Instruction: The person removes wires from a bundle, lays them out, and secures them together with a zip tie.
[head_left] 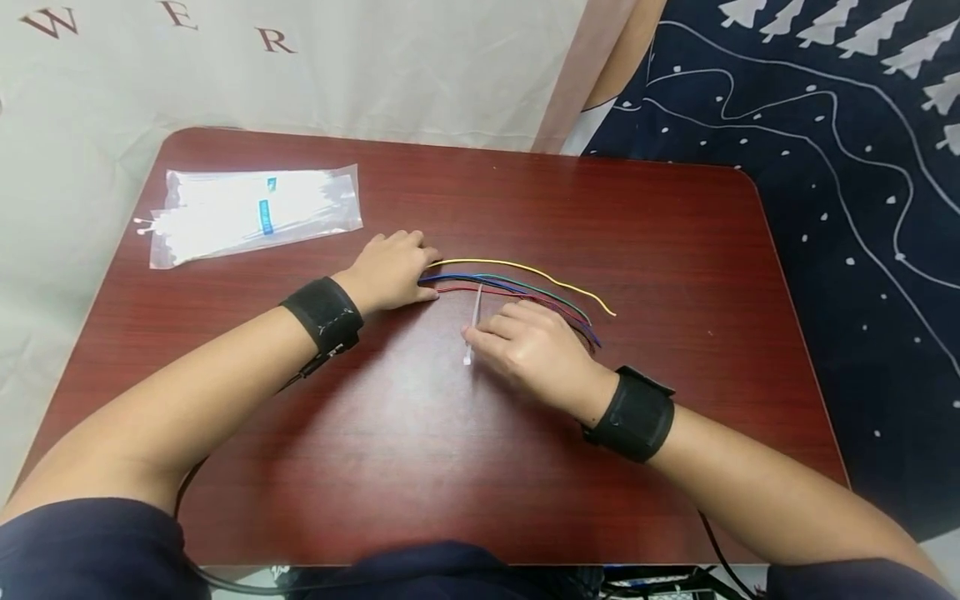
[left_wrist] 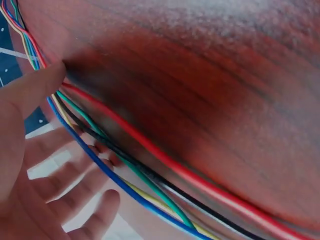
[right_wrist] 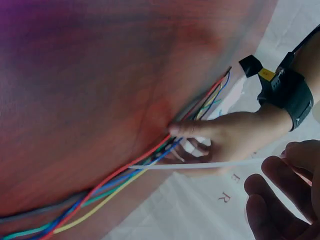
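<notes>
Several thin wires in yellow, blue, green, red and black lie across the middle of the table, the yellow wire [head_left: 540,272] bowing away from the others. My left hand [head_left: 393,271] holds the bundle near its left part, thumb on the near side by the red wire [left_wrist: 150,145] and fingers on the far side. Between thumb and fingertip, my right hand [head_left: 536,350] pinches a white cable tie [head_left: 477,307]. The tie's thin end reaches the wires, and its head points toward me. Whether that end lies over or under the bundle, I cannot tell.
A clear plastic bag [head_left: 255,212] of white cable ties lies at the table's back left, a few tie ends poking out. Black bands [head_left: 633,414] with cables circle both wrists. White and dark blue cloths hang beyond the reddish-brown table [head_left: 660,225].
</notes>
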